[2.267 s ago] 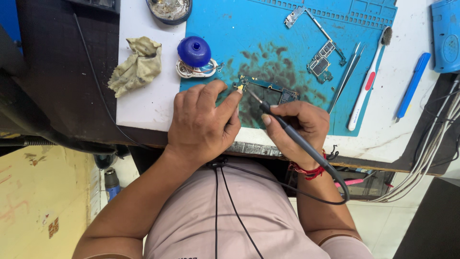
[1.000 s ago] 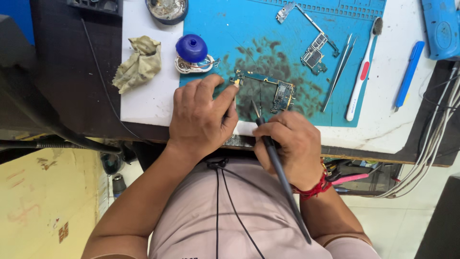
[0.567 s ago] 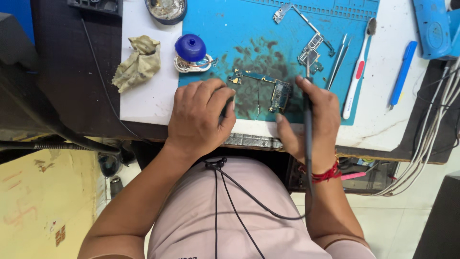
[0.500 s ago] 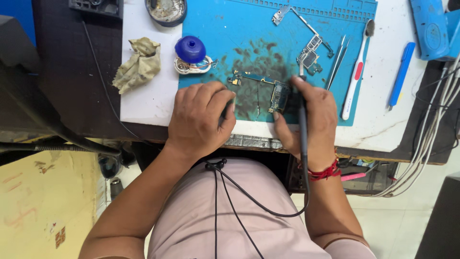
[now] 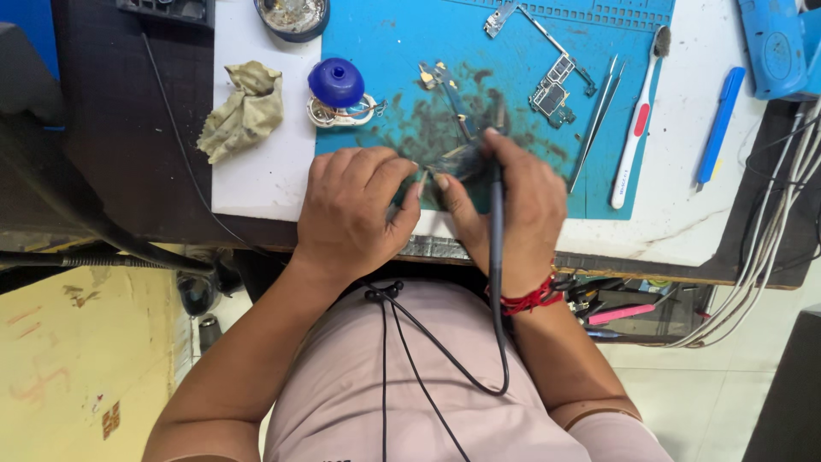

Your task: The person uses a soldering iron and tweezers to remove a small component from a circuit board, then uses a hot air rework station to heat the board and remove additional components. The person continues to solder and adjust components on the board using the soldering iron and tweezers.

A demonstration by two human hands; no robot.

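The right hand [image 5: 513, 214] is closed around a corded soldering iron [image 5: 496, 231]. Its long axis runs near-vertical in the view, tip pointing away from the body onto the small circuit board [image 5: 453, 161] on the blue mat [image 5: 385, 43]. The left hand [image 5: 355, 214] pinches the board's near edge – a slip could burn those fingers, or the cord [image 5: 445, 359] could drag the tip off.

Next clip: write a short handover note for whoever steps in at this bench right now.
Left hand: rests on the blue mat, fingertips on a small part at the mat's near edge.
Right hand: holds a corded soldering iron, tip hidden at the same part.
Another circuit board, tweezers and a toothbrush lie further back on the mat.
Done: cannot tell.
Left: work on the held part looks ongoing.
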